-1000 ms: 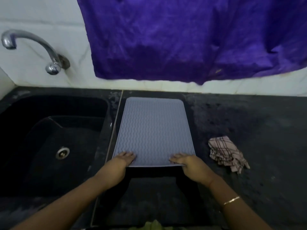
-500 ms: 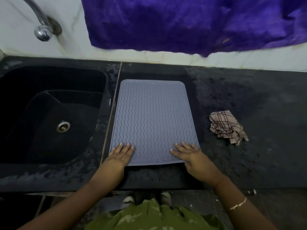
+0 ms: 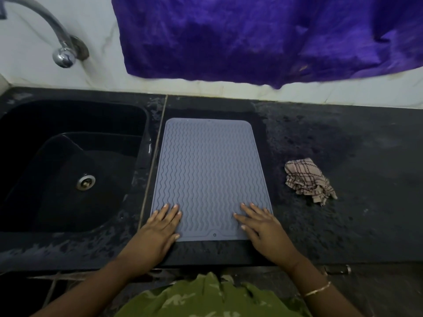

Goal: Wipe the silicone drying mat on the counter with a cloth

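Note:
A grey silicone drying mat (image 3: 209, 172) with wavy ridges lies flat on the black counter (image 3: 357, 170), just right of the sink. My left hand (image 3: 158, 229) rests flat on the mat's near left corner, fingers straight. On the near right corner lies my right hand (image 3: 263, 227), also flat with fingers spread. A crumpled beige checked cloth (image 3: 307, 180) sits on the counter to the right of the mat, apart from both hands.
A black sink (image 3: 68, 165) with a metal drain (image 3: 85, 181) fills the left side, with a chrome tap (image 3: 61, 53) on the white wall above it. A purple fabric (image 3: 263, 37) hangs over the wall behind the mat. The counter's front edge runs just below my hands.
Both hands slid further onto the mat's near corners and flattened. The view tilted down, so the mat's near edge and my green clothing show more.

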